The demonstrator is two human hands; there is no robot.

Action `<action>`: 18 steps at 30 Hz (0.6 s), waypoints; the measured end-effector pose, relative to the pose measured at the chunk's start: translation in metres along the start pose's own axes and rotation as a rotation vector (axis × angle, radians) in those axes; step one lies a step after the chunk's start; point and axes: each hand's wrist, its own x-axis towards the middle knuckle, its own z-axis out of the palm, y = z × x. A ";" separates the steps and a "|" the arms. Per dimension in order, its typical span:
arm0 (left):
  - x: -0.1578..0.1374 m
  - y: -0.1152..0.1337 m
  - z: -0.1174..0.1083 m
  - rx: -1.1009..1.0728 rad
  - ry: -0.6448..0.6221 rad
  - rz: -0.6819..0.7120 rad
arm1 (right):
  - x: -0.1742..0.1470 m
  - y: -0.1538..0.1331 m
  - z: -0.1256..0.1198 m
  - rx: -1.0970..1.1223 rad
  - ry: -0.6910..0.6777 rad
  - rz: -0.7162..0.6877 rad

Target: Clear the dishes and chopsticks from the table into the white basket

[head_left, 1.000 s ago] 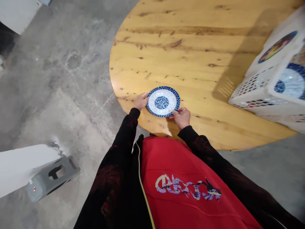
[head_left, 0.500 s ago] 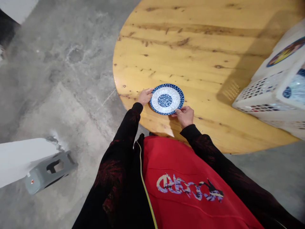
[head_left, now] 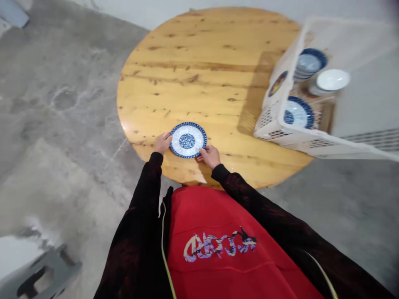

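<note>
A round plate (head_left: 187, 140) with a dark blue patterned rim, a white ring and a blue speckled centre is at the near edge of the wooden table. My left hand (head_left: 163, 143) grips its left rim, fingers closed on the edge. On the lower right rim, my right hand (head_left: 210, 156) pinches the plate, thumb on top and the other fingers partly hidden beneath. Whether the plate rests on the wood or is held just above it, I cannot tell.
The round wooden table (head_left: 199, 54) spreads out ahead. At its right stands a white plastic basket (head_left: 274, 112) holding blue-rimmed bowls (head_left: 308, 62), white bowls (head_left: 332, 79) and a blue-rimmed plate (head_left: 301, 112). A grey plastic stool-like object (head_left: 51, 272) is on the concrete floor (head_left: 71, 174) at lower left.
My view has shifted, so the table and plate appear further left and the basket's inside now shows. Both hands keep their hold on the plate.
</note>
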 end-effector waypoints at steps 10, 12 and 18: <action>-0.033 0.010 -0.001 -0.009 0.194 -0.211 | -0.012 0.004 -0.011 0.138 -0.011 0.047; -0.040 0.011 0.001 -0.044 0.298 -0.241 | -0.016 0.004 -0.015 0.156 -0.020 0.059; -0.062 0.007 0.009 -0.136 0.468 -0.270 | -0.035 0.022 -0.040 0.156 0.008 0.118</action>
